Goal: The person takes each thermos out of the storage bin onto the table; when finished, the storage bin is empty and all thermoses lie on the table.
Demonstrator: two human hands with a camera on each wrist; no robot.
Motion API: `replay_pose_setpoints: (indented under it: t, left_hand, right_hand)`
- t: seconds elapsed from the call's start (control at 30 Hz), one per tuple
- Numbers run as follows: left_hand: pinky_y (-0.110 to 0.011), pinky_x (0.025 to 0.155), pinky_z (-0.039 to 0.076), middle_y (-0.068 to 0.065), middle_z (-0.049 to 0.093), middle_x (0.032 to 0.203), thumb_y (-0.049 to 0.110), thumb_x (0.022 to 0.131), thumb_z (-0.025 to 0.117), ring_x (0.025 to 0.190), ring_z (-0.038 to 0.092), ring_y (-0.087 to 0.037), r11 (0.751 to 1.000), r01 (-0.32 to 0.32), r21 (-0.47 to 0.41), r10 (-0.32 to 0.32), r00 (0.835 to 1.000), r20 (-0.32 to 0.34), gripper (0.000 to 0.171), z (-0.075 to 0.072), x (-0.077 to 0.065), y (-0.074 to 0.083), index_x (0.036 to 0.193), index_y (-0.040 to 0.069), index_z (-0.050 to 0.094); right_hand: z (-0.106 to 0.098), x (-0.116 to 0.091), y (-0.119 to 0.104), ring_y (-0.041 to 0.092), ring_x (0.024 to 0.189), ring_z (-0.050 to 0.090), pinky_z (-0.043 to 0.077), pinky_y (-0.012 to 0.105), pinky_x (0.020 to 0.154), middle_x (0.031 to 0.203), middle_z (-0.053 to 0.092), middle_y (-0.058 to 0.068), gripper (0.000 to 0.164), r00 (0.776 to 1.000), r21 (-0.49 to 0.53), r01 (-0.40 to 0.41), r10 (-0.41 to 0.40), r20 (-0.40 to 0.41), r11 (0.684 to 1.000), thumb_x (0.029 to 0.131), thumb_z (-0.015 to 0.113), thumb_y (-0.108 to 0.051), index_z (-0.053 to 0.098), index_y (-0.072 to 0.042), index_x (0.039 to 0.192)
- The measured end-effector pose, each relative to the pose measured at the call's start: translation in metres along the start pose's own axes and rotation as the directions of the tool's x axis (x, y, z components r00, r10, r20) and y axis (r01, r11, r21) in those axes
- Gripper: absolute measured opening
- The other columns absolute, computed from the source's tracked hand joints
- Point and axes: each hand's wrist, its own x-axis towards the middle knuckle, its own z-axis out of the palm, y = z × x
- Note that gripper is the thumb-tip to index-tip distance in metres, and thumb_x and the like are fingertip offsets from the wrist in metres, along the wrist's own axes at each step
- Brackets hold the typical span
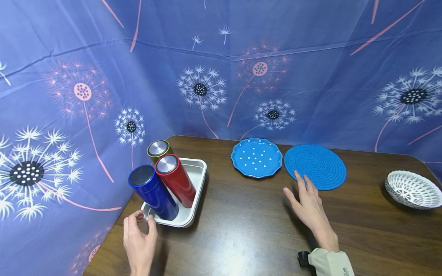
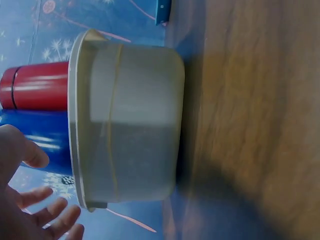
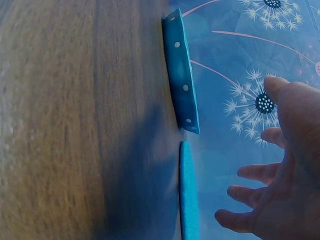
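A white plastic basin (image 1: 198,173) at the left of the table holds a blue thermos flask (image 1: 155,195), a red one (image 1: 178,184) and a third (image 1: 159,148) with a yellow-green rim, partly hidden behind the red. By the basin's near left corner is my left hand (image 1: 139,239), thumb and fingers spread apart, holding nothing. The left wrist view has its fingers (image 2: 49,212) beside the rim. My right hand (image 1: 312,214) hovers over the table, its relaxed fingers toward a round blue woven placemat (image 1: 317,165); nothing is in it.
A blue scalloped plate (image 1: 256,159) with white dots lies just left of the placemat. Far right stands a black-and-white patterned bowl (image 1: 411,191). Blue dandelion-print cloth (image 1: 221,50) hangs along the table's back and left edges.
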Motion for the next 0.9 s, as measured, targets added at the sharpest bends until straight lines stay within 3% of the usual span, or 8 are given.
replay_pose_setpoints:
  t: [0.13,0.3,0.6,0.73,0.9]
  left_hand:
    - [-0.043,0.077,0.034,-0.024,0.052,0.101,-0.001,0.083,0.064,0.095,0.051,-0.036,0.996,0.086,0.014,-0.087,0.994,0.062,0.036,0.004,0.007,-0.006,0.116,-0.009,0.051]
    - [-0.052,0.084,0.038,-0.03,0.053,0.109,0.0,0.087,0.058,0.101,0.053,-0.045,0.987,0.163,0.001,-0.161,0.974,0.159,0.044,0.008,0.016,-0.011,0.127,-0.013,0.047]
    - [-0.059,0.097,0.036,-0.037,0.055,0.125,-0.007,0.086,0.049,0.118,0.05,-0.053,0.98,0.198,-0.021,-0.188,0.953,0.237,0.045,0.015,0.027,-0.025,0.13,-0.017,0.048]
    - [-0.06,0.093,0.039,-0.035,0.057,0.125,-0.006,0.088,0.045,0.116,0.052,-0.054,0.965,0.261,0.011,-0.256,0.935,0.245,0.043,0.017,0.029,-0.027,0.13,-0.011,0.054]
    - [-0.062,0.083,0.041,-0.033,0.063,0.115,-0.006,0.085,0.044,0.108,0.057,-0.054,0.957,0.289,0.038,-0.289,0.924,0.249,0.041,0.019,0.031,-0.028,0.122,-0.009,0.062]
  right_hand:
    - [0.0,0.0,0.001,0.059,0.138,0.014,0.018,0.077,0.098,0.154,0.012,0.037,0.078,1.0,-0.003,-0.004,0.005,0.009,1.0,0.1,0.043,-0.051,0.01,-0.012,0.157]
    - [0.0,-0.002,0.002,0.058,0.138,0.013,0.018,0.078,0.097,0.155,0.011,0.036,0.079,1.0,0.007,-0.018,0.018,0.024,1.0,0.099,0.043,-0.053,0.008,-0.013,0.158]
    - [-0.002,-0.004,0.0,0.058,0.137,0.017,0.021,0.077,0.096,0.153,0.016,0.036,0.074,0.998,0.039,0.047,-0.045,-0.044,0.998,0.1,0.045,-0.047,0.014,-0.011,0.157]
    - [-0.003,-0.004,-0.001,0.058,0.137,0.017,0.022,0.076,0.096,0.153,0.018,0.036,0.073,0.997,0.057,0.062,-0.059,-0.056,0.996,0.101,0.045,-0.046,0.014,-0.011,0.157]
    - [-0.001,-0.003,-0.002,0.054,0.139,0.018,0.022,0.074,0.099,0.153,0.019,0.033,0.073,0.996,0.103,0.082,-0.077,-0.055,0.991,0.101,0.046,-0.043,0.014,-0.01,0.157]
